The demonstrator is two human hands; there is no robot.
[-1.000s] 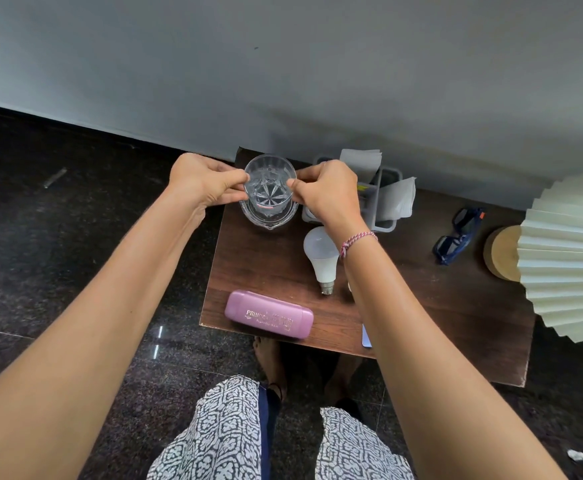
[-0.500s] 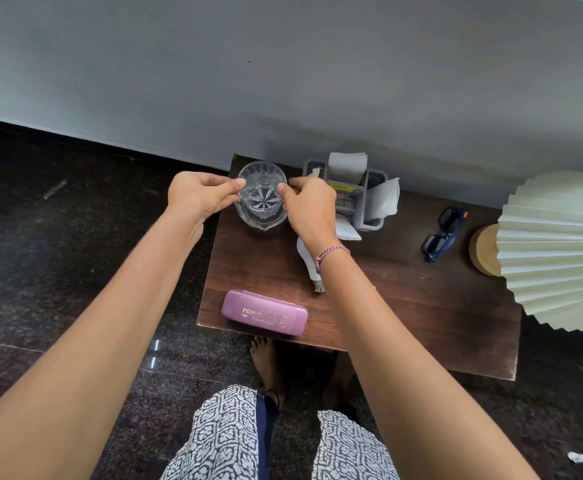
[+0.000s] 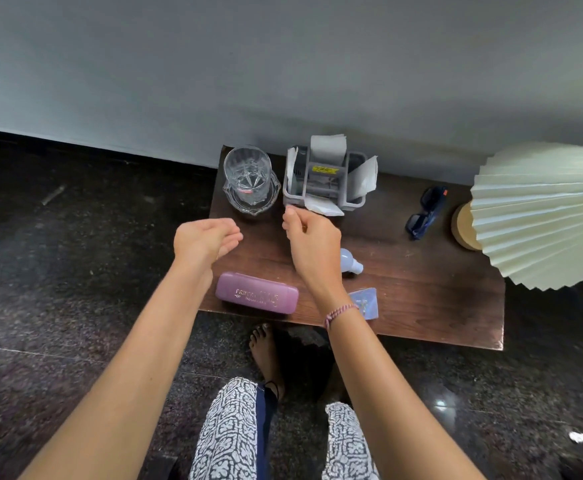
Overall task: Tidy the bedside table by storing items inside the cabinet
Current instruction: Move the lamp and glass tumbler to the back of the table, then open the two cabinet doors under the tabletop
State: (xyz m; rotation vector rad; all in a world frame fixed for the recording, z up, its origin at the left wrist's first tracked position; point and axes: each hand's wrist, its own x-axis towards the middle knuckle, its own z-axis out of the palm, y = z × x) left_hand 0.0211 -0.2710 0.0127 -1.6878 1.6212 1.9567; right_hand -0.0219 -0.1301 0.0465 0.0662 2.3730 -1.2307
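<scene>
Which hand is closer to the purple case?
The left. The left hand hovers just above-left of the purple case; the right hand hangs farther off, above its right end.

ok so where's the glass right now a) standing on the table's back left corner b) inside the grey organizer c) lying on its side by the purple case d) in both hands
a: the glass stands upright on a clear dish at the table back left corner, both hands empty.
</scene>
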